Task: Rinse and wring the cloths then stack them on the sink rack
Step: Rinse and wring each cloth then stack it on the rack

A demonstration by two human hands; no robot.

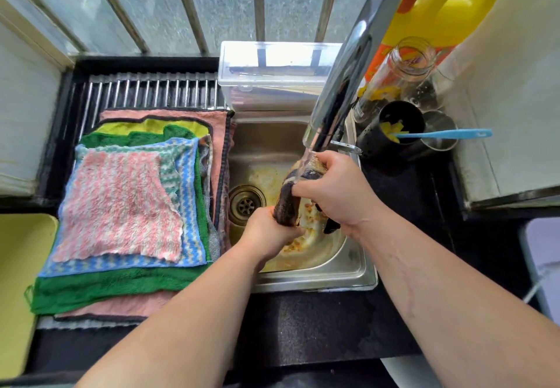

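The dark cloth [287, 202] is rolled up over the sink [318, 275], right under the running tap [342, 78]. The left hand [269, 230] grips its near end and the right hand [336, 189] grips its far end. I think twisting both ends opposite ways, low down, keeps splashes off the pile of cloths [127, 205] on the rack [151, 90].

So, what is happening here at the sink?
A person holds a twisted dark cloth in both hands over the sink, under water running from the tap. The left hand grips its lower end, the right hand its upper end. Several other cloths lie stacked on the rack at the left, a pink-and-white one on top.
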